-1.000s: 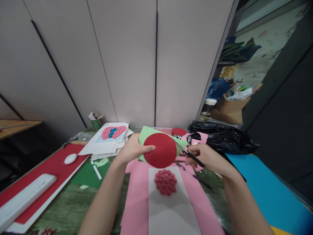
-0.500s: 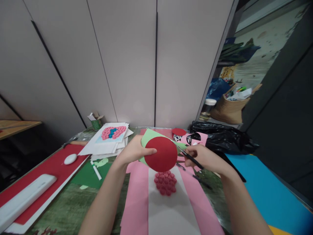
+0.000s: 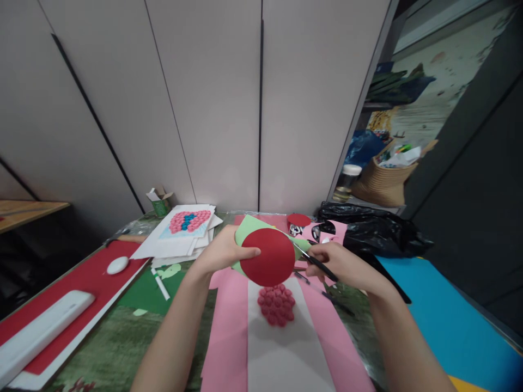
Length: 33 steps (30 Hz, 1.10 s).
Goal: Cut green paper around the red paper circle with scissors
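My left hand [image 3: 223, 253] pinches a red paper circle [image 3: 269, 258] together with a light green sheet of paper [image 3: 251, 226] behind it, thumb on the red face. Closed around the handles of black scissors [image 3: 321, 264] is my right hand [image 3: 335, 261]; the blades meet the green paper at the circle's right edge. Below the circle, a cluster of pink-red balls [image 3: 277, 305] sits on a white sheet [image 3: 288, 359], which lies over pink paper [image 3: 224, 337]. How far the blades reach into the paper is hard to make out.
To the left are a green-capped marker [image 3: 160, 284], dark green paper [image 3: 139, 286], a white oval object [image 3: 117, 265] and a long white case [image 3: 49, 332]. A heart picture [image 3: 190, 222] lies behind. On the right are a black plastic bag [image 3: 379, 228] and blue paper [image 3: 453, 316].
The scissors have shifted slightly relative to the paper's right edge, their blades at a somewhat different angle. The red circle has moved a touch left. Both hands keep their hold.
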Each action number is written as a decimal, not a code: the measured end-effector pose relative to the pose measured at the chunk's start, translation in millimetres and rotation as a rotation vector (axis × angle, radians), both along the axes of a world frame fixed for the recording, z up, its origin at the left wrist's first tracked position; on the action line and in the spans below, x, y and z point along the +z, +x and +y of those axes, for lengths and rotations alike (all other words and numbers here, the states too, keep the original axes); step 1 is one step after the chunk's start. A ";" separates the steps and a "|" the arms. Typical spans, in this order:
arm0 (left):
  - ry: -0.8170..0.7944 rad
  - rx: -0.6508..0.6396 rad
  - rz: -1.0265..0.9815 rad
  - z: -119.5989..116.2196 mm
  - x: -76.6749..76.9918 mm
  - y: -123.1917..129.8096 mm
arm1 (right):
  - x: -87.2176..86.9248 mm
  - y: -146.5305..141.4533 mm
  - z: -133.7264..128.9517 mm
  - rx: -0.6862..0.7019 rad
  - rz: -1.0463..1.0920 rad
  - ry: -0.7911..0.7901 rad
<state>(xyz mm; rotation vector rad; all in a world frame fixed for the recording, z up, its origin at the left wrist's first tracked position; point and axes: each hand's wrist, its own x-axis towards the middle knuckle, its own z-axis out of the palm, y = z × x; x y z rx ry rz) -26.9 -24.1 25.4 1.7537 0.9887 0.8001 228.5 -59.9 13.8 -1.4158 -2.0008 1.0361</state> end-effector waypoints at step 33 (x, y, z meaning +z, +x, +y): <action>-0.004 -0.027 0.010 0.4 -0.7 1.3 | -4.8 -0.5 3.8 0.013 0.009 -0.026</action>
